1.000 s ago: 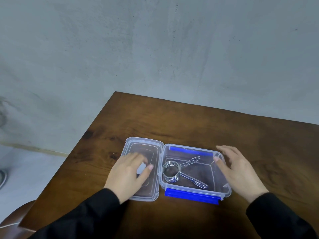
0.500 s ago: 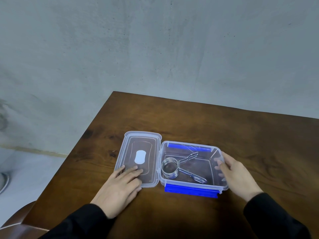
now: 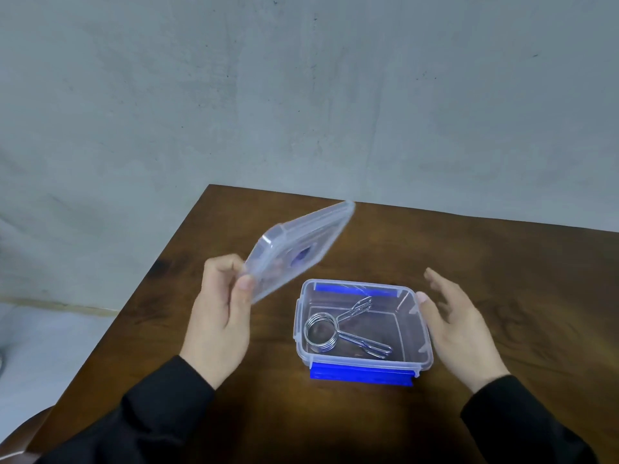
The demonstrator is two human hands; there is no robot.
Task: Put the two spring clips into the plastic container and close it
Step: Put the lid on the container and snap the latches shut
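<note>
A clear plastic container [image 3: 422,346] with blue latches stands open on the brown wooden table [image 3: 469,256]. Inside it lie metal spring clips [image 3: 323,333], coiled rings stacked at the left with handles pointing right. My left hand [image 3: 219,316] grips the near edge of the clear lid [image 3: 298,249], which is lifted off the table and tilted up to the left of the container. My right hand [image 3: 459,326] is open, its thumb touching the container's right rim.
The table's left edge [image 3: 134,296] and far edge run close to a grey wall [image 3: 301,95]. A pale floor shows at the lower left. Bare wood surrounds the container on the right and front.
The lid lay flat on the table beside the container; my left hand has picked it up and tilted it. My right hand stays at the container's right side.
</note>
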